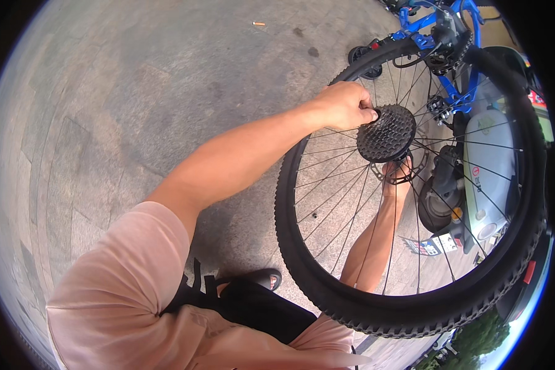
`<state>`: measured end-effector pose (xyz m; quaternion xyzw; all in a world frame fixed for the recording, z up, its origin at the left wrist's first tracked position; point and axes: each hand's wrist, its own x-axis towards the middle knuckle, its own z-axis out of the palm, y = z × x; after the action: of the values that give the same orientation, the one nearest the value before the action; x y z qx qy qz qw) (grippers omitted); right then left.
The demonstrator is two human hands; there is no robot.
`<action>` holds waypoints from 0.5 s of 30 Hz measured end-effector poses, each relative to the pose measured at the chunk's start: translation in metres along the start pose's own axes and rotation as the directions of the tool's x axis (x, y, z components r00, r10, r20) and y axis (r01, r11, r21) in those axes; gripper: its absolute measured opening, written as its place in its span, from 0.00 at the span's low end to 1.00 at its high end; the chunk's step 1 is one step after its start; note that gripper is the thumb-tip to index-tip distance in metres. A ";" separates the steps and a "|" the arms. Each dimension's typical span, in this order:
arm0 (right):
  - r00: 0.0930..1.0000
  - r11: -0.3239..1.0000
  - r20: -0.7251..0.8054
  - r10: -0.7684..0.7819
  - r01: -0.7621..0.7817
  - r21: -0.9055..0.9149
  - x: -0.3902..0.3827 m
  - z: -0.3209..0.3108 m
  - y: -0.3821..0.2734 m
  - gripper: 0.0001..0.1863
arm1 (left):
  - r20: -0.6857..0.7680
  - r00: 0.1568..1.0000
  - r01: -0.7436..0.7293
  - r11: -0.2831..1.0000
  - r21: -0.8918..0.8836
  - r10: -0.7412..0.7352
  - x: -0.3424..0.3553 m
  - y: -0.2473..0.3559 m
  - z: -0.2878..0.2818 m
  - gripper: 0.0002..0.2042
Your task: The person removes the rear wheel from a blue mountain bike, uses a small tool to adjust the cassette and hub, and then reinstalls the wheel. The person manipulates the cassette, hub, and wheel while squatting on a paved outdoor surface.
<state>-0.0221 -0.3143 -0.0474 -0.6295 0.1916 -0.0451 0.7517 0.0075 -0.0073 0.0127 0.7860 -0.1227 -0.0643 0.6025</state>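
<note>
Left hand [346, 106] closed at the upper-left rim of the black cassette [385, 135], thumb tip against the edge, fingers curled; the far side of this grip is hidden. Right hand [398, 168] is behind the wheel, at its centre, just below the cassette and partly covered by the brake rotor [402, 180] and spokes; cannot tell whether it is closed around the hub. Cassette and rotor, 1 each, sit at the middle of the wheel [413, 314], which carries a black knobbly tyre. Right forearm [376, 246] is seen through the spokes. Beyond the wheel, upper right: blue bicycle frame [475, 86]. Right side, seen through the spokes: pale vehicle body [490, 157]. Below: pink sleeve [129, 246], black shorts [265, 308] and 1 dark sandal [274, 280]. Ground: grey paving [105, 117], with 1 cigarette butt [259, 24] near the top edge.
</note>
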 end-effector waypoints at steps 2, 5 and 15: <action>1.000 1.000 0.002 -0.005 0.005 0.002 0.000 -0.002 0.000 0.08 | 0.005 1.000 0.008 1.000 -0.006 -0.008 -0.001 0.001 0.000 0.14; 1.000 1.000 0.009 -0.006 0.006 0.006 0.001 -0.004 0.000 0.08 | 0.010 0.999 0.039 0.999 0.006 -0.039 0.000 -0.001 0.001 0.14; 1.000 1.000 0.023 -0.016 0.015 0.020 -0.001 -0.004 -0.001 0.08 | -0.054 0.992 -0.108 0.992 0.062 0.112 -0.001 -0.003 0.004 0.12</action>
<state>-0.0240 -0.3182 -0.0471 -0.6239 0.1775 -0.0454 0.7597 0.0057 -0.0102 0.0085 0.7971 -0.1504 -0.0049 0.5848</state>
